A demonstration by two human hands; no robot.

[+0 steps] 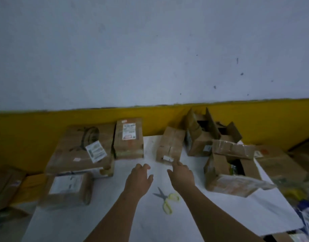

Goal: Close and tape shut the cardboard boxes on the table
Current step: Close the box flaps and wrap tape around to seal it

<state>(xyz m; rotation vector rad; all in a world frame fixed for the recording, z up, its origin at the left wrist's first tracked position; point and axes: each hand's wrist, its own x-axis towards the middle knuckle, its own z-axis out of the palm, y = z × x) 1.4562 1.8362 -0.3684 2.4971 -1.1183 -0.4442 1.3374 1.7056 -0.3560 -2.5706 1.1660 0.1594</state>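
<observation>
Both my hands reach forward over the white table, empty and with loose fingers. My left hand hovers in the middle. My right hand has its fingertips close to a small closed cardboard box with a white label; whether they touch it is unclear. At the right stand two boxes with raised flaps: a near open box and a far open box. Closed boxes sit at the left: a large flat box, a labelled box and a near box.
Yellow-handled scissors lie on the table between my forearms. A roll of tape sits by the large flat box. More cardboard and packages crowd the far right and the far left. A yellow and white wall rises behind.
</observation>
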